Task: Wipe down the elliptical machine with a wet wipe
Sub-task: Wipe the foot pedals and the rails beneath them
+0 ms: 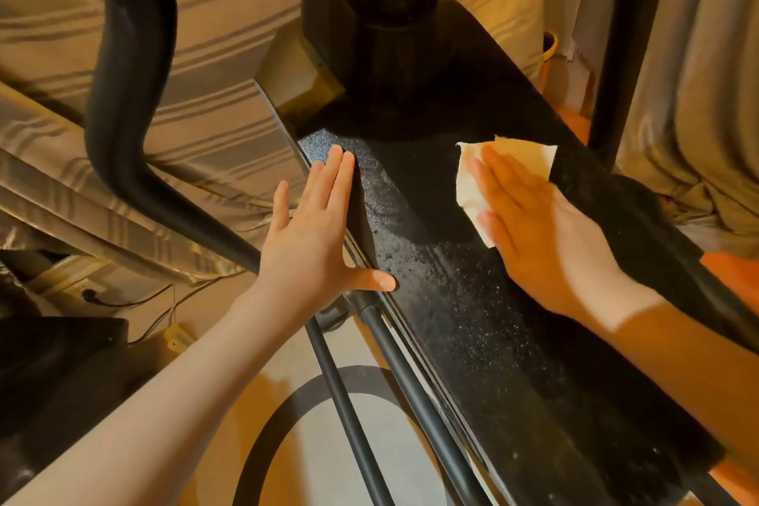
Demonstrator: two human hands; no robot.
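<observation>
With both hands flat, the right hand pressing the wet wipe at centre right and the left hand braced empty on the elliptical's housing, the unpinched wipe may bunch or slip free.

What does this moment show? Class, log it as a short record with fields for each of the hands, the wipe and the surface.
left hand: flat, fingers straight, resting on the left edge of the black cover
right hand: flat, pressing the wet wipe onto the cover
wet wipe: white, partly under the fingers
black cover: speckled, glossy patch near the wipe
</observation>
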